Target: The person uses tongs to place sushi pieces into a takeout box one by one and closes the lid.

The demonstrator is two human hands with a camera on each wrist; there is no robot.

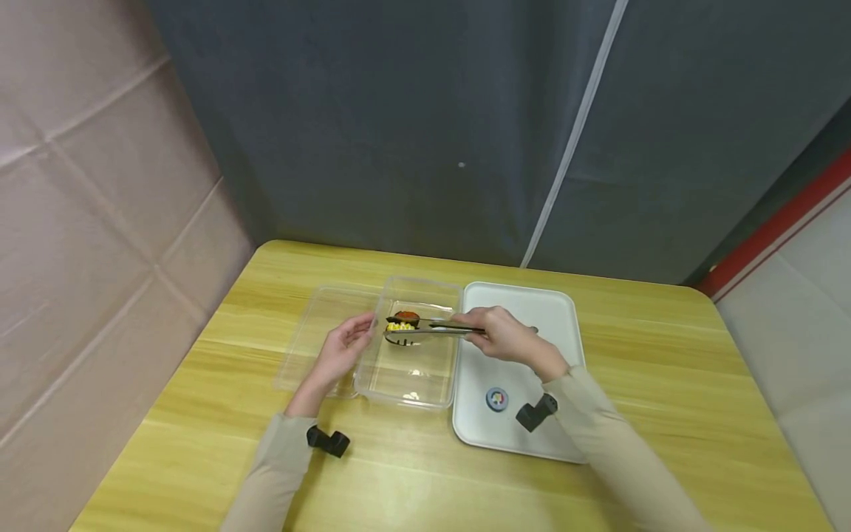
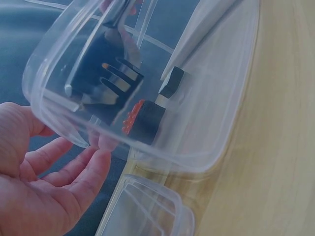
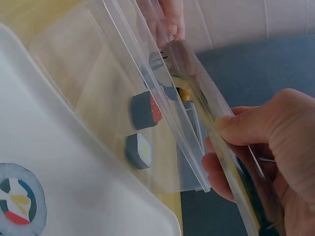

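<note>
My right hand (image 1: 508,336) (image 3: 275,142) grips metal tongs (image 1: 432,330) (image 3: 192,73) whose tips reach into a clear plastic container (image 1: 412,366) (image 2: 211,132) at the table's middle. A yellow-topped sushi piece (image 1: 401,326) sits at the tong tips, beside a red-topped piece (image 1: 407,316) (image 2: 142,120) (image 3: 145,109). Another dark-wrapped piece (image 3: 138,151) lies in the container. The fingers of my left hand (image 1: 339,355) (image 2: 49,191) lie relaxed against the container's left wall.
The container's clear lid (image 1: 319,332) (image 2: 147,206) lies flat to its left. A white tray (image 1: 525,303) (image 3: 59,162) on the right carries one sushi roll slice (image 1: 496,399) (image 3: 17,201). A dark curtain (image 1: 425,125) hangs behind the wooden table (image 1: 665,384).
</note>
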